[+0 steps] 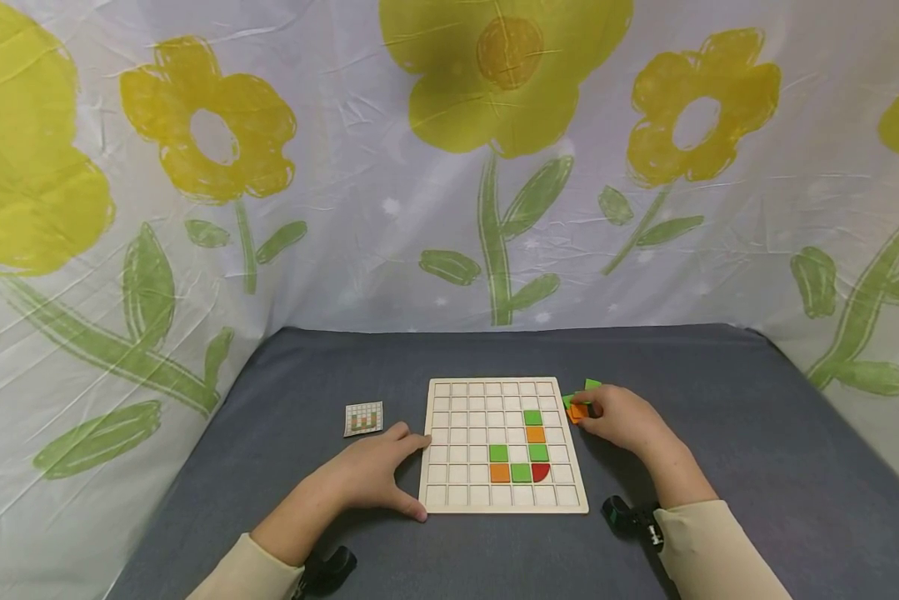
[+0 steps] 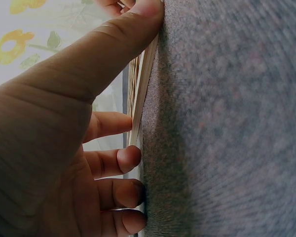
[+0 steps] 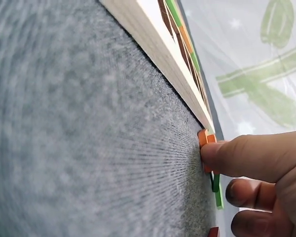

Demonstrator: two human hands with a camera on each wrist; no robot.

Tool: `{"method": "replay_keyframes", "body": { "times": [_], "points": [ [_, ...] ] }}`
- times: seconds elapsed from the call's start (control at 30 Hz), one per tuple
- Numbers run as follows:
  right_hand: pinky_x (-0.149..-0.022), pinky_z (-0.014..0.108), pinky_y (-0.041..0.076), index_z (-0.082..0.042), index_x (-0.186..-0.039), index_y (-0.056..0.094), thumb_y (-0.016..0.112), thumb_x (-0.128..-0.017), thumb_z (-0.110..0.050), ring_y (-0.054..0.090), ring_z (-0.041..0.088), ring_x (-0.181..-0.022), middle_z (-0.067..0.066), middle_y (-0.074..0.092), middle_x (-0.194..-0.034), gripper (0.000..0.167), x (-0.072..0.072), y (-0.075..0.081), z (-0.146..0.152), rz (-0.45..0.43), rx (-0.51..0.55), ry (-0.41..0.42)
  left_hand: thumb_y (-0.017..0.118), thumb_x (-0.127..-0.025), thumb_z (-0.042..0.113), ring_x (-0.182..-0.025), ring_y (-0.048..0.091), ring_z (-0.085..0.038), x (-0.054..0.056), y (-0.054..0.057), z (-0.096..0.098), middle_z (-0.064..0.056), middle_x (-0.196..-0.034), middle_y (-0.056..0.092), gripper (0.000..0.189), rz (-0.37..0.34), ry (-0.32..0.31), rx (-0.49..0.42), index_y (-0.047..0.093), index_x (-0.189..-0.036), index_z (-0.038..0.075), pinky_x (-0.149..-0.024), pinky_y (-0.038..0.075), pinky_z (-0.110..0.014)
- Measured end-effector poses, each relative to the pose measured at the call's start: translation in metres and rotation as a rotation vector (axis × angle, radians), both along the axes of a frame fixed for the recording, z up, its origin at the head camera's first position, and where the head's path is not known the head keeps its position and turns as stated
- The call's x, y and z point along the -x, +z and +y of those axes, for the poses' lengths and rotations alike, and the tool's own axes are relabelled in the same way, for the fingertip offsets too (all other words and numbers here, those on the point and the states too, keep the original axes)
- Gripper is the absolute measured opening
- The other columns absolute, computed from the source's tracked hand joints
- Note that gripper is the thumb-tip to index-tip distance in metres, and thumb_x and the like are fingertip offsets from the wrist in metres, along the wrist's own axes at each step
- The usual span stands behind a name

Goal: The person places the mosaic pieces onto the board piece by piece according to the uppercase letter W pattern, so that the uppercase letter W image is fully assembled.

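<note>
A wooden grid board (image 1: 456, 497) lies on the table, with green, orange and red tiles in several of its squares. My left hand (image 1: 370, 467) is spread along the board's left side, the index fingertip and thumb touching its edge; the left wrist view shows the thumb (image 2: 113, 44) across that edge. Just off the board's right edge, my right hand (image 1: 629, 423) pinches an orange tile (image 1: 577, 412) at a small pile. The thumb (image 3: 246, 155) lies against the orange tile (image 3: 203, 139) in the right wrist view. Green tiles (image 1: 592, 384) lie beside those fingers.
A small card (image 1: 363, 419) with a printed coloured grid lies left of the board. In the right wrist view a red piece (image 3: 213, 232) shows at the bottom edge. A flower-printed cloth (image 1: 344, 208) hangs behind the dark grey table (image 1: 322, 367).
</note>
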State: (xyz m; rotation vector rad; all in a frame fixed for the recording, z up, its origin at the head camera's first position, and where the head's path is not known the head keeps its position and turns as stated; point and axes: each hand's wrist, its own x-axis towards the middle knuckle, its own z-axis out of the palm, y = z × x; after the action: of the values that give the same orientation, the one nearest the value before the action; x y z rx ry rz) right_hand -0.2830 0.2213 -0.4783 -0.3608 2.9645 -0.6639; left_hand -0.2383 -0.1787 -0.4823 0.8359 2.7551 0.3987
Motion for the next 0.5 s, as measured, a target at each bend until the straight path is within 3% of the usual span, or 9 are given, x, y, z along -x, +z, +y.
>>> {"method": "replay_keyframes", "body": {
  "times": [0.23, 0.5],
  "points": [
    [-0.061, 0.035, 0.034, -0.006, -0.116, 0.076, 0.077, -0.089, -0.012, 0.046, 0.019, -0.067, 0.004, 0.050, -0.076, 0.028, 0.001, -0.001, 0.002, 0.024, -0.004, -0.007, 0.083, -0.064, 0.075, -0.096, 0.054, -0.014, 0.000, -0.001, 0.000, 0.002, -0.123, 0.052, 0.110, -0.002, 0.002, 0.003, 0.052, -0.152, 0.017, -0.089, 0.049, -0.041],
    [-0.061, 0.036, 0.040, -0.006, -0.108, 0.079, 0.082, -0.087, -0.019, 0.049, 0.019, -0.070, 0.001, 0.056, -0.082, 0.025, -0.010, 0.020, -0.013, 0.091, -0.021, 0.004, 0.084, -0.064, 0.074, -0.096, 0.054, -0.013, 0.001, 0.000, -0.001, 0.003, -0.122, 0.051, 0.110, -0.017, 0.005, -0.001, 0.051, -0.153, 0.018, -0.088, 0.049, -0.040]
  ]
}}
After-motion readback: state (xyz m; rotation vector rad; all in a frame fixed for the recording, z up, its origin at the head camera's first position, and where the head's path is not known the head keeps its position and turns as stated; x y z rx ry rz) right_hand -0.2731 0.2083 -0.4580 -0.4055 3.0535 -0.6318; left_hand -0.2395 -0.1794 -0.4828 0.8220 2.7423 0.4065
